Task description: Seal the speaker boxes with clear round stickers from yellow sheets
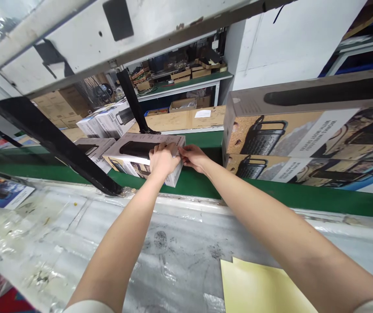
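A printed cardboard box (134, 152) with a black speaker-like product pictured on it lies on the green conveyor belt (202, 184). My left hand (163, 158) is on top of its right end, fingers curled over the top and thumb toward the end face, holding it. At the upper edge of that end face, my right hand (193, 157) has its fingertips pinched together, touching the box. What is between those fingertips, if anything, is too small to make out. Just left of this box lies another printed box (100, 150), partly behind a black post.
Two large stacked boxes (303, 134) stand right on the belt. Black posts (59, 143) and a white overhead beam (160, 26) frame the near side. More boxes (114, 117) sit behind. Yellow sheets (258, 287) lie on the plastic-covered bench (173, 261).
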Demonstrator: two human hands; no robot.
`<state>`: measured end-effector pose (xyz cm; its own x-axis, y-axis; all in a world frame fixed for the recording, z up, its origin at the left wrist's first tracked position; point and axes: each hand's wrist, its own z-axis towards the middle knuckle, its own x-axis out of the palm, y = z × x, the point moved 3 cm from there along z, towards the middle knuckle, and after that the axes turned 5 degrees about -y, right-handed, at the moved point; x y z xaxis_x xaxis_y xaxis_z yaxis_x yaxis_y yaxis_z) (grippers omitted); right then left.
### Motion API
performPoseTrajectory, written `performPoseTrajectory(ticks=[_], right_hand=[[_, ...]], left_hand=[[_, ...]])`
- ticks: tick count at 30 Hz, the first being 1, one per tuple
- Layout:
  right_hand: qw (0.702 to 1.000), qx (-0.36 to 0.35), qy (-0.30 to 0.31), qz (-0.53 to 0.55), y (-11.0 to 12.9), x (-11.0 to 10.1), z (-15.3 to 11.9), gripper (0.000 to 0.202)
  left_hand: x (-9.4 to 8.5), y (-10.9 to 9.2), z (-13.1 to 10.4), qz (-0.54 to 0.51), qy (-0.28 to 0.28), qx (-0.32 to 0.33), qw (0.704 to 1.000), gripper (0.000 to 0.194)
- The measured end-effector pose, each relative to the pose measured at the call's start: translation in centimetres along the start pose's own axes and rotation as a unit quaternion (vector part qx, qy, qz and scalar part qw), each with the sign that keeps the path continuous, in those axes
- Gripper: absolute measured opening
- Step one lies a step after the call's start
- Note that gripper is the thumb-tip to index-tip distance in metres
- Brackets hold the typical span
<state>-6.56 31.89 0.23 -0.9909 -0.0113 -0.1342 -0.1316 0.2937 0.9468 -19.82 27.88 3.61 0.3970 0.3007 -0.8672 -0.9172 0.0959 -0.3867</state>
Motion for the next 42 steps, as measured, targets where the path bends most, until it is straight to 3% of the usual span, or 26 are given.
performPoseTrajectory(ticks=[6,9,12,14,16,20,22,23,26,28,31,34,37,42], right_hand=[[0.994,0.041,0.07,-0.075,-1.8,1.1,-3.2,0.02],[0.992,0.025,0.068,-0.103,-1.2,-0.5,-7.1,0.026],[0.982,-0.042,0.095,-0.16,0.5,-5.3,-13.0,0.016],[0.949,-0.136,0.119,-0.259,1.6,-9.7,-17.9,0.01],[0.909,-0.196,0.091,-0.357,1.8,-14.5,-23.4,0.01],[0.87,-0.204,-0.033,-0.448,-1.3,-22.2,-33.2,0.016],[0.855,-0.224,-0.061,-0.464,-3.9,-24.3,-36.4,0.022],[0.847,-0.236,-0.069,-0.471,-5.2,-24.9,-37.6,0.024],[0.822,-0.279,-0.092,-0.489,-8.5,-25.4,-39.4,0.026],[0.802,-0.303,-0.115,-0.501,-9.8,-24.6,-40.0,0.024],[0.78,-0.308,-0.141,-0.527,-10.5,-22.5,-40.7,0.022],[0.776,-0.285,-0.108,-0.552,-10.1,-20.6,-40.8,0.027],[0.781,-0.284,-0.057,-0.553,-9.0,-20.8,-39.4,0.032],[0.787,-0.312,0.039,-0.53,-7.6,-23.5,-34.3,0.029]], left_hand=[[-0.5,0.7,0.0,-0.002,0.029,0.033,0.999,0.049],[-0.7,1.0,0.1,0.008,0.052,0.049,0.997,0.04],[-1.0,1.0,0.1,0.007,0.067,0.067,0.995,0.034],[-1.1,0.9,0.3,-0.001,0.08,0.078,0.994,0.035],[-1.1,0.7,0.9,0.001,0.096,0.096,0.991,0.035],[-0.9,0.2,1.8,0.101,0.188,0.093,0.972,0.037],[-1.1,-0.6,1.6,0.156,0.227,0.079,0.958,0.037],[-1.4,-1.3,1.1,0.167,0.214,0.08,0.959,0.036],[-2.7,-5.4,-3.0,0.1,0.081,0.151,0.98,0.036],[-2.8,-9.1,-8.5,0.0,0.034,0.253,0.967,0.036],[-1.5,-13.9,-18.9,-0.119,0.112,0.408,0.898,0.032],[0.1,-16.5,-27.1,-0.179,0.145,0.503,0.833,0.039],[1.1,-16.5,-29.9,-0.238,0.135,0.512,0.814,0.037],[0.9,-15.5,-28.9,-0.316,0.119,0.478,0.811,0.017]])
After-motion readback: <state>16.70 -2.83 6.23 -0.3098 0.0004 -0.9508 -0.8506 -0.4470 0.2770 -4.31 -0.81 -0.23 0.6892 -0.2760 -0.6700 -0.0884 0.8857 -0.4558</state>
